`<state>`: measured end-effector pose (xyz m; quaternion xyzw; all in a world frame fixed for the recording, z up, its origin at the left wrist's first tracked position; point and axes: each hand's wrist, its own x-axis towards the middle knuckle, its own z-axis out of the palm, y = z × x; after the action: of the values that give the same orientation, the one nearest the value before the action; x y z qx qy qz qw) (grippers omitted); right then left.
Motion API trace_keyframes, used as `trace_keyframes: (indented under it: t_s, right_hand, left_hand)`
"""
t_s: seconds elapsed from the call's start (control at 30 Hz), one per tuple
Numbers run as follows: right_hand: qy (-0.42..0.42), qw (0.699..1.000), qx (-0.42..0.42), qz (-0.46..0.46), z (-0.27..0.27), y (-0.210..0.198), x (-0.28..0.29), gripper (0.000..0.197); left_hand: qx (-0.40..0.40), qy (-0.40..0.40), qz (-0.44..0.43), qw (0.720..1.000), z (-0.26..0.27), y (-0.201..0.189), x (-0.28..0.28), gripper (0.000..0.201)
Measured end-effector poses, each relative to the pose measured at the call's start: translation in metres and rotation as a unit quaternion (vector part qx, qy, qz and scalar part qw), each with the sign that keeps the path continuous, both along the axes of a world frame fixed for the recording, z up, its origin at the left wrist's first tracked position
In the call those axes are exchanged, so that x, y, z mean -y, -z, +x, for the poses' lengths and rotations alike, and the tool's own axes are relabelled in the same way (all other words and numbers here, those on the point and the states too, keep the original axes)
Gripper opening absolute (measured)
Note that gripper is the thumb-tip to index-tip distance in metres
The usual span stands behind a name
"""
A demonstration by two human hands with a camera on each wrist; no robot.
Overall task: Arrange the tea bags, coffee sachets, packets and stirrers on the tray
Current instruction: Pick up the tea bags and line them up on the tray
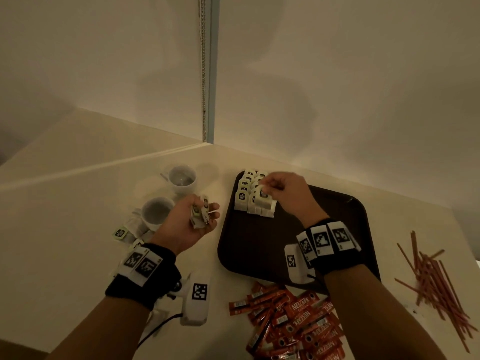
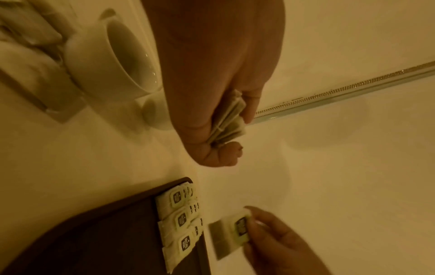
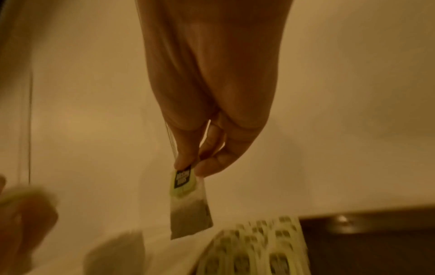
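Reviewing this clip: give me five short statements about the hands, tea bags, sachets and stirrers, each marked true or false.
1. The right hand pinches one tea bag above the rows of tea bags on the tray. True.
2. The left hand is empty. False: it holds a bunch of tea bags.
3. The coffee sachets lie on the tray. False: they lie on the table in front of it.
4. The stirrers lie on the table right of the tray. True.
5. Two cups stand left of the tray. True.

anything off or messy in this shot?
Tea bags sit in neat rows on the tray. Coffee sachets and stirrers lie in loose heaps off it, not yet arranged. Nothing looks spilled or damaged.
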<state>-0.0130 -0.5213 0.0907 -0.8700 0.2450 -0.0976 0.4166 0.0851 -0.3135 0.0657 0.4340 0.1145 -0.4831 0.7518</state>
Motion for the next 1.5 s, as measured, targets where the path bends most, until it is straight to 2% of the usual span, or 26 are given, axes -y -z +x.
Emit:
trace_keyframes:
  t_s: [0.1,0.23,0.37,0.5,0.67,0.87,0.93,1.0,1.07,1.13,1.23,1.37,1.5]
  right_hand:
    - [-0.046,0.995,-0.091,0.007,0.003,0.034,-0.001,0.019]
    - [-0.088,0.985,-0.147,0.025,0.017,0.065,-0.006,0.019]
    - [-0.049,0.988,-0.142,0.033,0.033,0.084,-0.006,0.017]
    - [-0.008,0.992,-0.129,0.012,0.046,0.095,0.000,0.014]
    - [0.005,0.991,-0.131,-0.013,0.056,0.101,0.005,0.009]
    - [0.000,0.987,-0.150,-0.050,0.061,0.101,0.007,0.015]
    - [0.012,0.987,-0.148,-0.056,0.062,0.097,0.006,0.020]
    - [0.018,0.994,-0.100,-0.028,0.064,0.079,-0.002,0.024]
    - [-0.022,0.997,-0.028,0.069,0.065,0.048,-0.018,0.025]
    - [-0.091,0.984,0.011,0.154,0.065,0.017,-0.033,0.021]
    - [-0.157,0.981,0.049,0.103,0.068,-0.007,-0.042,0.010]
    - [-0.156,0.983,0.064,0.071,0.066,-0.018,-0.039,0.006]
    - [-0.164,0.982,0.086,0.038,0.058,-0.031,-0.041,0.003]
  left_hand:
    - [-0.014,-0.009,-0.033,0.999,0.003,0.001,-0.003,0.012]
    - [0.003,0.007,-0.069,0.998,0.008,0.003,-0.007,0.012]
    - [-0.019,-0.014,-0.053,0.998,0.013,0.007,-0.007,0.008]
    - [-0.001,-0.047,-0.001,0.999,0.013,0.009,-0.008,0.018]
    - [0.000,-0.061,0.037,0.997,0.017,0.013,-0.008,0.015]
    - [0.085,-0.013,0.061,0.994,0.017,0.014,-0.005,0.011]
    - [0.122,0.000,0.074,0.990,0.017,0.015,-0.003,0.008]
    - [0.162,0.002,0.087,0.983,0.017,0.015,0.000,0.005]
    - [0.206,0.007,0.094,0.974,0.018,0.015,0.003,0.001]
    - [0.254,0.009,0.098,0.962,0.017,0.013,0.007,0.011]
    - [0.304,0.000,0.097,0.948,0.015,0.005,0.012,0.013]
    - [0.345,0.001,0.073,0.936,0.010,-0.002,0.017,0.021]
    - [0.382,0.016,0.061,0.922,0.006,-0.003,0.018,0.008]
